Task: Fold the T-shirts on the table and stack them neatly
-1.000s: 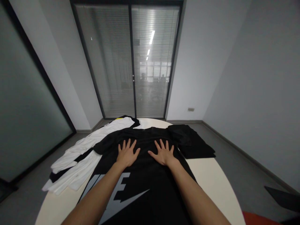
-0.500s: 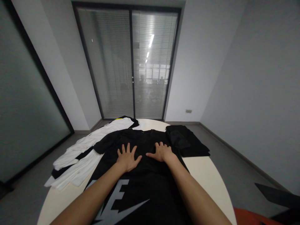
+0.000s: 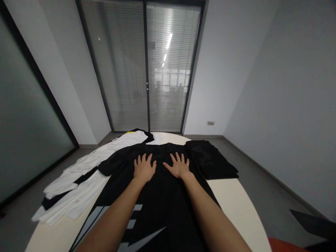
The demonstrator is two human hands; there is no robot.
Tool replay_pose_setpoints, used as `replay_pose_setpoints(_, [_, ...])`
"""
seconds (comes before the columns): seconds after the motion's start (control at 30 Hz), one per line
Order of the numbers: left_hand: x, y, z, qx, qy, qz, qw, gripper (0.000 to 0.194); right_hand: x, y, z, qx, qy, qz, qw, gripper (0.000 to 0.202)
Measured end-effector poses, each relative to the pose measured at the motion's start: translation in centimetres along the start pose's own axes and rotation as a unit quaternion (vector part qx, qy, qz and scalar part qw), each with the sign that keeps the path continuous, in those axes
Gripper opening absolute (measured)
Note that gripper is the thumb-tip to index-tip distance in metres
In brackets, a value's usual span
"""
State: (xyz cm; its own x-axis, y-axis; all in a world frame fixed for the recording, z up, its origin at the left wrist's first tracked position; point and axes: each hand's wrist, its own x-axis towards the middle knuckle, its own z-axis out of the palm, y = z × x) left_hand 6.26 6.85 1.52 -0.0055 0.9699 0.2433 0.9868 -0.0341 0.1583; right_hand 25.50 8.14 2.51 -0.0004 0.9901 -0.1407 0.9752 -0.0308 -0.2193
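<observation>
A black T-shirt (image 3: pixel 162 196) with grey lettering and a swoosh lies spread over the table, its collar at the far side. My left hand (image 3: pixel 145 168) rests flat on its upper chest, fingers spread. Beside it, my right hand (image 3: pixel 179 166) also lies palm down on the cloth with fingers apart. Neither hand grips the fabric. The shirt's left sleeve (image 3: pixel 111 162) overlaps the edge of a heap of white shirts (image 3: pixel 78 171). My forearms cover part of the lettering.
A stack of folded black clothes (image 3: pixel 211 159) sits at the right of the rounded cream table (image 3: pixel 236 203). Black garments show among the white ones at left. A dark flat object (image 3: pixel 312 222) and something orange (image 3: pixel 283 245) are at the lower right, off the table.
Both hands have slid forward over the shirt toward its collar, and the right fingers have spread and straightened. The view has shifted slightly.
</observation>
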Motion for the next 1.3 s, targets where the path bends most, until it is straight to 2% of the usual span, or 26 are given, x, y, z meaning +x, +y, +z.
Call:
replay_pose_setpoints(0.1, [-0.2,-0.6,0.6,-0.024,-0.024,0.002,0.999,0.062,-0.3,0.1,0.5,-0.003,0.036,-0.005,0.999,0.092])
replay_pose_setpoints(0.33, [-1.1,-0.8,-0.1,-0.01,-0.076,-0.01,0.997,0.07,-2.0,-0.4,0.6,-0.012,0.029,0.007,0.999,0.092])
replay_pose_setpoints(0.57, [-2.6,-1.0,-0.5,0.003,-0.095,-0.016,0.995,0.073,-3.7,-0.8,0.8,-0.009,0.021,0.012,1.0,0.09])
replay_pose_setpoints(0.73, [-2.8,-1.1,-0.8,0.009,-0.12,-0.017,0.993,0.074,-3.8,-1.1,-0.6,-0.012,-0.022,0.022,0.999,0.096])
replay_pose_setpoints(0.8, [-2.5,-0.9,-1.2,0.008,-0.132,-0.016,0.991,0.074,-3.4,-1.2,-1.4,-0.023,-0.021,0.018,0.999,0.099])
replay_pose_setpoints(0.9, [-1.9,-0.6,-2.0,0.024,-0.123,-0.006,0.992,0.076,-2.4,-0.9,-1.9,-0.021,-0.012,-0.002,1.0,0.105])
replay_pose_setpoints(1.03, [-0.9,0.1,-2.4,0.04,-0.083,0.009,0.996,0.072,-1.0,-0.1,-1.3,0.026,-0.042,0.011,0.999,0.109])
replay_pose_setpoints(1.17, [-0.4,0.3,-1.1,0.007,-0.058,-0.016,0.998,0.07,-0.2,0.7,-0.9,0.027,-0.057,0.006,0.998,0.107])
replay_pose_setpoints(1.3, [-0.2,-0.2,0.2,-0.004,-0.057,-0.024,0.998,0.071,0.0,1.1,-0.9,0.025,-0.038,0.004,0.999,0.097])
